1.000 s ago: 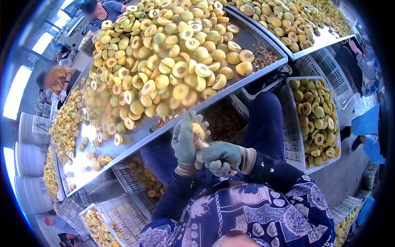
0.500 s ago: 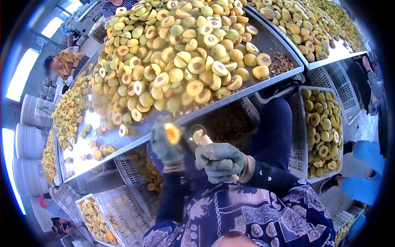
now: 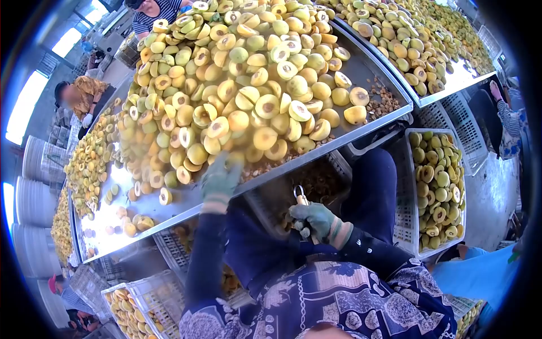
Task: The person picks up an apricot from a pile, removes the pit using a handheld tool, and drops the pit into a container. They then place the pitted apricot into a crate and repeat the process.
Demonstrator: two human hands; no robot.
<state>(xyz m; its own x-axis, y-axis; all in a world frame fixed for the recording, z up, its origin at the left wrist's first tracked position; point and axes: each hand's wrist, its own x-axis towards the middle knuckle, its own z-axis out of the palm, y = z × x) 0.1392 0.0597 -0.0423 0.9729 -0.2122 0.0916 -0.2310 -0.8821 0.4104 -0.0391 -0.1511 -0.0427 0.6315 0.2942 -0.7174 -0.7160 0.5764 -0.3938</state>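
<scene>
A heap of halved yellow-green peaches [image 3: 265,107] covers the metal table [image 3: 186,213], many halves showing a brown pit or its hollow. My left hand [image 3: 221,178], in a grey-green glove, reaches over the table's near edge to the lower side of the heap. Its fingers are smeared by motion, right at the nearest halves. Above my lap, my right hand [image 3: 316,220], gloved alike, is closed around the light handle of a loop-ended pitting tool [image 3: 300,195]. The metal loop points up toward the table, with no fruit in it.
Below the table edge is a crate [image 3: 262,212] with dark contents. A white crate of peach halves [image 3: 411,226] stands at my right, another crate [image 3: 164,294] at lower left. Pits [image 3: 384,97] lie in the table's right corner. Other people [image 3: 84,99] sit around further tables.
My left hand has moved up to the heap, and the orange-fleshed peach half it held is no longer seen in it. My right hand has shifted slightly right and down with the tool.
</scene>
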